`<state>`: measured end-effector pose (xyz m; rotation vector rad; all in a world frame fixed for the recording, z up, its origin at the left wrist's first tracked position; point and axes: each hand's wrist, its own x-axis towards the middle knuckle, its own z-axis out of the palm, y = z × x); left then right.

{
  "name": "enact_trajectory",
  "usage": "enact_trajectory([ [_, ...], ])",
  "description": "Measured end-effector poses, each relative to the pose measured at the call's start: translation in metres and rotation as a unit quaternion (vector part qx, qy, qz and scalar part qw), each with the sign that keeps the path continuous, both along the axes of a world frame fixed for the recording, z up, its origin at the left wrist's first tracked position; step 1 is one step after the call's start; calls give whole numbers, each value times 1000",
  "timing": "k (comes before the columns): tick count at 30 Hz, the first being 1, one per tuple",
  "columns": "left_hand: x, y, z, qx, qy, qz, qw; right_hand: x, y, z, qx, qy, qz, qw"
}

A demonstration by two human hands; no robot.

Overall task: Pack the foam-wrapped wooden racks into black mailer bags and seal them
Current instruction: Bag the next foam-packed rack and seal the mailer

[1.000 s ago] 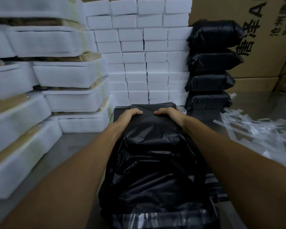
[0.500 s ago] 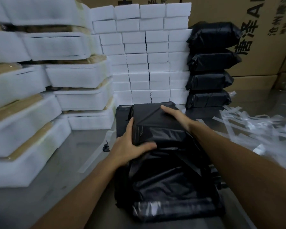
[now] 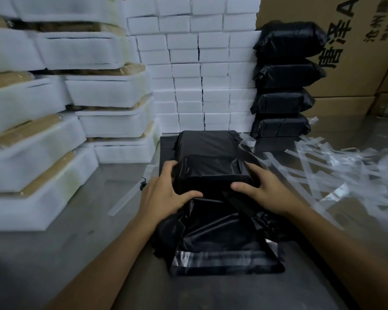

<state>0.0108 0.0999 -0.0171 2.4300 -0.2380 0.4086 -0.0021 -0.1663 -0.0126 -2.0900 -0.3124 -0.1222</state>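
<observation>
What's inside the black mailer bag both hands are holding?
Nothing shows through the black mailer bag: its plastic is opaque. It bulges in a boxy block shape between the left hand and right hand. The contents themselves are covered.

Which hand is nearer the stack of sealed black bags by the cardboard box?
Right. The right hand grips the mailer bag on the side facing the stack of sealed black bags; the left hand grips the bag's far side, farther away.
</observation>
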Motion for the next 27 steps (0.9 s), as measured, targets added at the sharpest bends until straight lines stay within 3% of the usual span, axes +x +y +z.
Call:
enact_trajectory([
  [3, -9, 1, 0, 14, -53, 13, 998, -6, 1, -3, -21, -54, -92, 994],
  [5, -16, 4, 1, 43, -132, -10, 990, -8, 2, 0, -34, -92, -132, 986],
  [8, -23, 8, 5, 97, -188, -67, 975, -7, -3, 4, -92, -180, -92, 975],
  [13, -17, 29, 11, 62, -46, -107, 991, -8, -14, 16, -44, -79, -14, 996],
  [16, -18, 40, 16, 25, 34, -121, 992, -11, -30, 21, -65, -13, 36, 997],
  [24, -17, 50, 17, -25, 103, -183, 977, -14, -34, 20, -68, 75, 109, 989],
  [27, -17, 50, 16, -47, 117, -189, 974, -12, -30, 14, -51, 80, 85, 992],
])
